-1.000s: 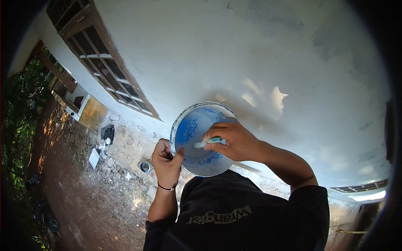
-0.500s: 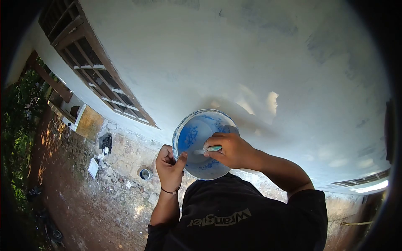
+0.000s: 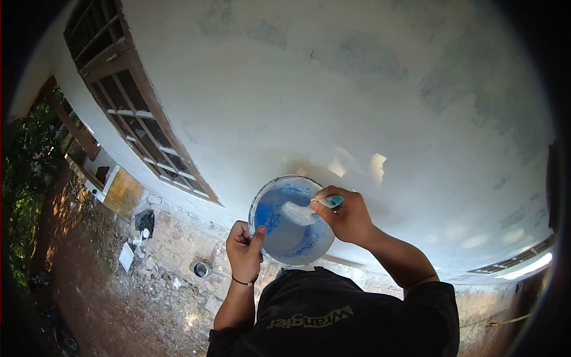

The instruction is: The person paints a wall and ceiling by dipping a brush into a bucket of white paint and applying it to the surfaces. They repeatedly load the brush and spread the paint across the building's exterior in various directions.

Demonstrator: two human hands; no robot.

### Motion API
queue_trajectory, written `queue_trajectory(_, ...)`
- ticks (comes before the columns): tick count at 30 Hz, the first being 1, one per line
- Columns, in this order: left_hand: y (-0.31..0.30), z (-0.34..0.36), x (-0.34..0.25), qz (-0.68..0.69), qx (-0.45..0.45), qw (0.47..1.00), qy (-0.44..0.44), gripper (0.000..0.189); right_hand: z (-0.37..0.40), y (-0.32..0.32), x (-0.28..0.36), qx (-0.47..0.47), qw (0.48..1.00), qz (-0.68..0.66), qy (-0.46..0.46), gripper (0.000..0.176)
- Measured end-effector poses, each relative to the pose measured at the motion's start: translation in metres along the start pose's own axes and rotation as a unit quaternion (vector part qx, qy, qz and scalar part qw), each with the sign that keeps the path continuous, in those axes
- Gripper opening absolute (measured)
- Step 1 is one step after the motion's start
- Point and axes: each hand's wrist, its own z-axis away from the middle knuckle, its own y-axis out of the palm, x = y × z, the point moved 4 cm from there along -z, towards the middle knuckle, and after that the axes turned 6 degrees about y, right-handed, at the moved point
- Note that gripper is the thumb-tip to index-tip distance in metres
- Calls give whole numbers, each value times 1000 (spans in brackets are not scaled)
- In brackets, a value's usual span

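My left hand (image 3: 244,253) grips the left rim of a round bucket (image 3: 321,242), thumb over the edge. Inside the bucket, blue smears mark the walls, and pale liquid (image 3: 279,235) lies at the bottom. My right hand (image 3: 346,217) is closed on the handle of a paint brush (image 3: 298,213). The brush has a blue-green handle end, and its white-coated head is over the bucket opening, pointing left. A dark band circles my left wrist.
A pale, patchy wall (image 3: 267,89) rises ahead, with a brown-framed window (image 3: 140,119) at the left. Below stand a small pail (image 3: 201,269), a black bag (image 3: 144,221) and a white piece (image 3: 126,257) on rubble-strewn ground. Plants grow at far left.
The brush has come up from inside the bucket, its white head now in full view. My right hand has moved right, and the bucket sits slightly lower in view.
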Motion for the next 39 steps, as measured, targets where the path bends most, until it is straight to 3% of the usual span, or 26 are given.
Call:
queue_trajectory(1,1,0,-2,-9,-5,1000,-21,32,-1,2,-9,14,996,-60,57,20)
queue_trajectory(2,3,0,-4,-15,-8,999,-38,32,1,2,-6,7,998,-54,41,20)
queue_trajectory(4,2,-2,-6,-18,-5,999,-42,34,4,2,12,-1,989,107,-98,19)
queue_trajectory(6,5,-7,-17,-26,-2,999,-44,34,-7,-5,9,34,994,-64,83,18)
queue_trajectory(8,7,-15,-31,-26,8,999,-31,34,-6,-11,43,22,992,76,-103,20)
queue_trajectory(10,9,-26,-49,-18,15,999,-33,34,-21,-20,63,22,986,110,-126,23)
queue_trajectory(12,13,-37,-66,2,25,1000,-15,34,-34,-39,88,60,996,10,69,27)
queue_trajectory(14,12,-50,-86,22,33,999,-18,33,-50,-53,113,60,997,32,25,29)
queue_trajectory(16,18,-59,-113,52,47,997,-14,30,-66,-74,150,47,996,-5,-82,29)
queue_trajectory(20,41,-72,-177,42,56,997,-28,24,-106,-127,245,44,994,22,-98,25)
queue_trajectory(27,78,-92,-244,19,55,998,3,21,-147,-204,360,-35,966,-45,-252,25)
queue_trajectory(29,91,-100,-260,23,69,997,25,21,-155,-226,384,-105,942,-96,-305,25)
queue_trajectory(33,106,-106,-278,43,87,994,51,25,-173,-260,424,-147,907,-134,-371,25)
queue_trajectory(37,96,-108,-271,38,81,995,39,22,-173,-280,458,-333,830,-132,-427,26)
queue_trajectory(39,85,-104,-263,29,75,996,39,22,-167,-278,475,-371,816,-113,-428,24)
